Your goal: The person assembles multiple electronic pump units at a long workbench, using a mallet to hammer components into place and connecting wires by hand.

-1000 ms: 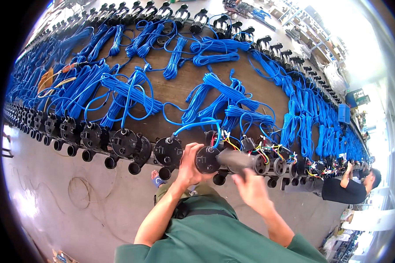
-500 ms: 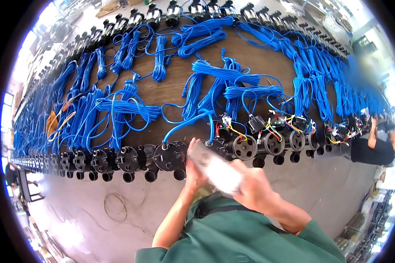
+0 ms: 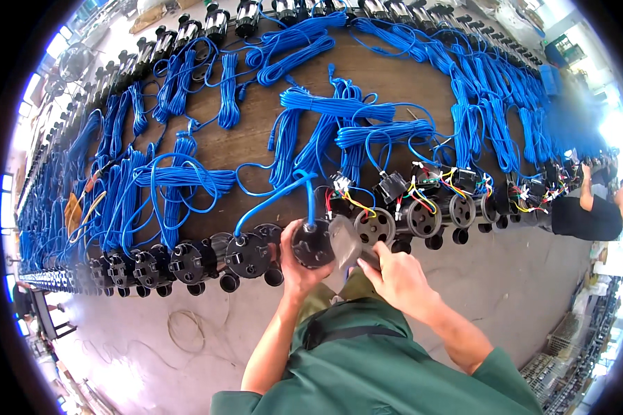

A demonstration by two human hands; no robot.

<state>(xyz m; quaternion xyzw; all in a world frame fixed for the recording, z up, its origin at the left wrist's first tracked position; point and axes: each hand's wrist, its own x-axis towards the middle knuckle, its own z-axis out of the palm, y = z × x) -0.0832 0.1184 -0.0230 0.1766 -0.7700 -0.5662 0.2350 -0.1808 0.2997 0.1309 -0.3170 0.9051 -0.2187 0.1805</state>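
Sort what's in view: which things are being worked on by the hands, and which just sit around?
In hand:
left hand gripping the black round pump unit
its blue cable
right hand at a blurred grey part

Lying about:
row of black capped pump units
open units with coloured wires
bundled blue cable coils
brown wooden bench
another person

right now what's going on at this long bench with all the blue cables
A person in a green top stands at the near edge of a long workbench. Their left hand grips a round black pump unit with a blue cable running into it. Their right hand holds a grey plate-like part against it. More black units sit in a row along the edge, some to the right with loose coloured wires. Coiled blue cables cover the bench. Another person works further right.
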